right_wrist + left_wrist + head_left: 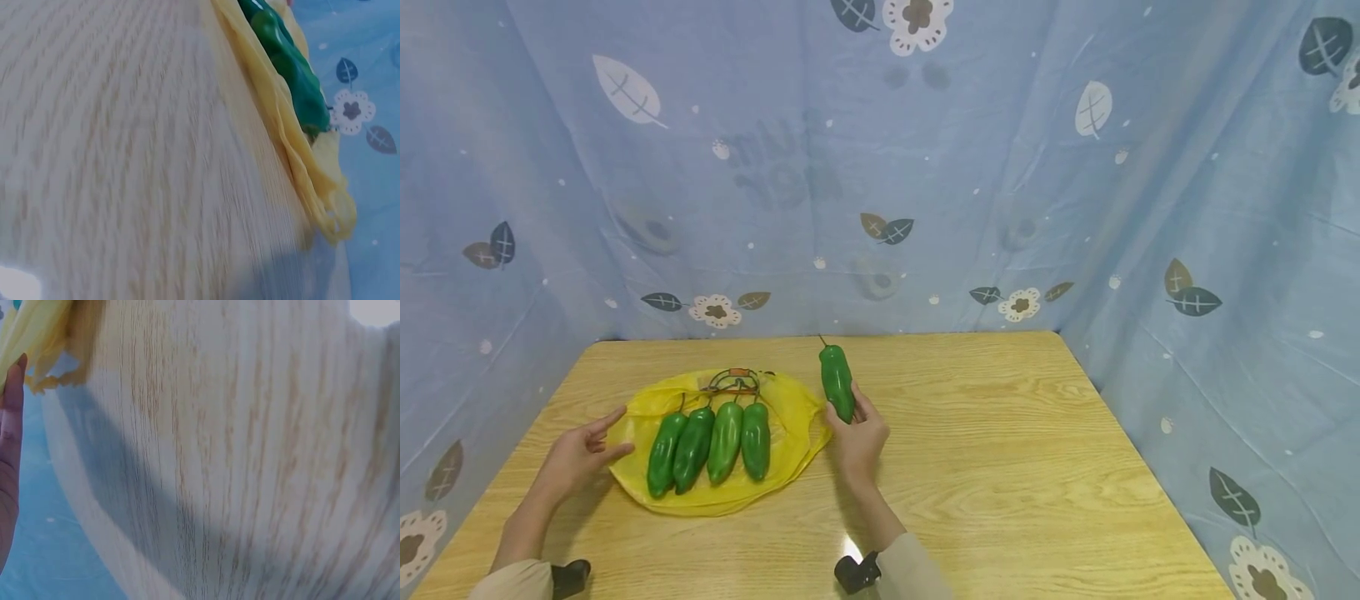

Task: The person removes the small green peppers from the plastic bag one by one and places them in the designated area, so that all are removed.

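My right hand (859,429) holds a dark green pepper (837,379) by its lower end, the thin stem pointing up and away. That pepper is just right of a flat yellow plastic bag (737,498). Several green peppers (726,442) lie side by side on the bag, also seen as green peppers (294,78) in the right wrist view. My left hand (578,454) is at the bag's left edge, thumb and fingers apart. In the left wrist view its fingertip (15,381) appears against the yellow plastic (37,331); whether it presses there is unclear.
At the bag's far edge sits a dark wire-like loop with orange-brown parts (739,372), its kind unclear. The wooden table (1000,467) extends to the right. Blue patterned cloth (970,183) hangs behind and on both sides. Each wrist carries a black camera (857,573).
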### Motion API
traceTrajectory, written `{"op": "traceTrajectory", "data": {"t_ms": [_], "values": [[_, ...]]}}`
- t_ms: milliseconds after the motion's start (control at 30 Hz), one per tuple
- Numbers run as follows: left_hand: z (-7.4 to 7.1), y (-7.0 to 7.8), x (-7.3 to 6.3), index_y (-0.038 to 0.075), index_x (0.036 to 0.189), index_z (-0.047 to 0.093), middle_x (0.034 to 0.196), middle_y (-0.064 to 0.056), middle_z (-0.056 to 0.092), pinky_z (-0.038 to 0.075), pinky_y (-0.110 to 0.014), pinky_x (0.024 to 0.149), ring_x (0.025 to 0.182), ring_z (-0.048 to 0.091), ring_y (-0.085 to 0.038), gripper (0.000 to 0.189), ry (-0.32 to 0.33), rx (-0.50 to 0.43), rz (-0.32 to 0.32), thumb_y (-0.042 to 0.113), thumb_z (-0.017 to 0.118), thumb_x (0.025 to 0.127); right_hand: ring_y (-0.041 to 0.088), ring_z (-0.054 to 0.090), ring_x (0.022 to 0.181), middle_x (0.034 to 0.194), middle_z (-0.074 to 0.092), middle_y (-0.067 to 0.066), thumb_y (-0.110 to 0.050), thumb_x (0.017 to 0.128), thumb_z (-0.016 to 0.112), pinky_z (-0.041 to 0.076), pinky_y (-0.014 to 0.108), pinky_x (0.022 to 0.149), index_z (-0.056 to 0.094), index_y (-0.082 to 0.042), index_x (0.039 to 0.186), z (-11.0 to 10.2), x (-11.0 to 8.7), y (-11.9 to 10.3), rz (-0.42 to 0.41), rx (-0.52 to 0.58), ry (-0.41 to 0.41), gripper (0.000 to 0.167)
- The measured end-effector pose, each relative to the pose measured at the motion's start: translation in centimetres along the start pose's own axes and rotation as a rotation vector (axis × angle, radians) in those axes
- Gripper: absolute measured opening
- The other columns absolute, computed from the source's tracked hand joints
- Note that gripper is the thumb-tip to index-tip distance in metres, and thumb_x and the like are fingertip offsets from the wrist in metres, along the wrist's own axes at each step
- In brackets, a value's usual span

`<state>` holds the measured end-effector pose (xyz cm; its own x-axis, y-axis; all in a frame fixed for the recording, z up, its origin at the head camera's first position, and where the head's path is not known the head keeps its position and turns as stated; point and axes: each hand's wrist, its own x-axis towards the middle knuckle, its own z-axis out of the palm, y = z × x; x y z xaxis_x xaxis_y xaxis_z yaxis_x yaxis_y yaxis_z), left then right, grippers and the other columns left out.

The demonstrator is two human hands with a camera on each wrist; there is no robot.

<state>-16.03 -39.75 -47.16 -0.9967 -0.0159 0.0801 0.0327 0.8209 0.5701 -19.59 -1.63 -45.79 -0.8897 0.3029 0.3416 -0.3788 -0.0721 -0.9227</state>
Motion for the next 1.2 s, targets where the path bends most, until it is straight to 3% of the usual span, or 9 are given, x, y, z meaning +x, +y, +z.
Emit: {"op": "traceTrajectory", "data": {"t_ms": [500,800,1000,1200], "values": [[-0.2,-0.2,-0.1,-0.007,0.143,0.034,0.13,-0.046,0.037,0.047,-0.064,0.079,0.102,0.052,-0.059,0.072,-0.02,0.0,-0.003,0.03,0.068,0.091,0.04,0.061,0.107,0.118,0.059,0.03,0.011,0.077,0.073,0.055,0.031,0.081,0.055,0.018,0.12,-3.4,1.1,-0.2,0.014,-0.01,0.101,0.047],[-0.1,-0.2,0.0,-0.007,0.143,0.035,0.13,-0.045,0.038,0.047,-0.064,0.08,0.101,0.053,-0.059,0.072,-0.016,-0.008,-0.003,0.03,0.068,0.09,0.039,0.061,0.108,0.119,0.059,0.03,0.01,0.076,0.075,0.055,0.029,0.081,0.058,0.014,0.121,-4.2,2.7,3.8,0.006,-0.025,0.148,0.048],[0.1,-0.3,0.0,-0.008,0.141,0.036,0.129,-0.045,0.039,0.048,-0.062,0.079,0.099,0.055,-0.058,0.071,0.002,-0.001,0.001,0.028,0.069,0.09,0.034,0.061,0.11,0.122,0.061,0.023,0.006,0.076,0.076,0.054,0.029,0.084,0.061,0.006,0.123,-4.2,3.8,4.5,0.098,-0.023,0.166,0.049],[0.0,-0.1,0.0,-0.007,0.143,0.034,0.131,-0.044,0.038,0.047,-0.063,0.081,0.102,0.053,-0.059,0.072,-0.009,-0.01,-0.01,0.025,0.069,0.09,0.032,0.062,0.108,0.118,0.063,0.021,0.003,0.078,0.076,0.055,0.029,0.084,0.062,0.004,0.123,-4.3,5.0,5.2,0.104,-0.056,0.168,0.047]]}}
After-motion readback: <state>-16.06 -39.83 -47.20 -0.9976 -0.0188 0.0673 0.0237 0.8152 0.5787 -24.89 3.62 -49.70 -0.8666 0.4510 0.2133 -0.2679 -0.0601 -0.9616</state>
